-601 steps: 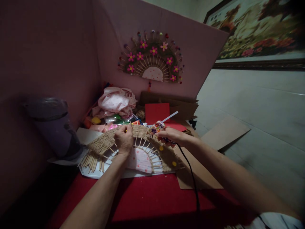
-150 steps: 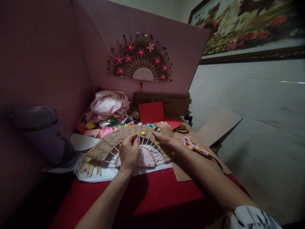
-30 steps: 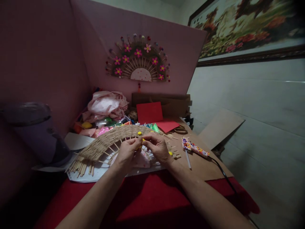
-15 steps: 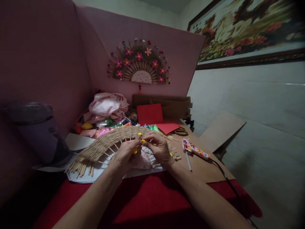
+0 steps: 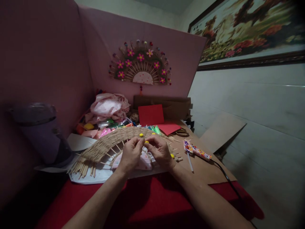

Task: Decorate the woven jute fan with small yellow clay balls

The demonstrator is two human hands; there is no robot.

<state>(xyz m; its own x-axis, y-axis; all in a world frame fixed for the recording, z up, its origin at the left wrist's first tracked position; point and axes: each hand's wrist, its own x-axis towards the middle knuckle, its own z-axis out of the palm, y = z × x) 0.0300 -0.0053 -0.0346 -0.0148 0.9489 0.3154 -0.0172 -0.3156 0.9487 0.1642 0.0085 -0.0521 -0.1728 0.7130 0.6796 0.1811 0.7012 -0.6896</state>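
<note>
My left hand [image 5: 132, 153] and my right hand [image 5: 160, 152] meet over a woven half-round fan [image 5: 100, 148] of twine and thin sticks. Between their fingertips is a small yellow piece [image 5: 147, 142], perhaps modelling clay. Both hands are closed in a pinch around it; the exact grip of each finger is partly hidden. Yellow discs [image 5: 141, 135] sit on the woven band, just beyond the fingers and beside my right wrist. At the fan's middle, a pink dotted half-circle of cloth [image 5: 144, 162] shows below the hands.
A flower-patterned glue gun [image 5: 196, 151] with a black cord lies at right on brown cardboard [image 5: 214, 175]. Red card [image 5: 151, 114], coloured packets and pink cloth [image 5: 109, 106] lie behind. A finished flowered fan [image 5: 143, 65] hangs at the back. A tall container [image 5: 43, 133] stands left.
My left hand has turned, and the yellow seen under its fingers earlier is now out of sight. The pinched yellow piece stays between the fingertips. The view has shifted slightly.
</note>
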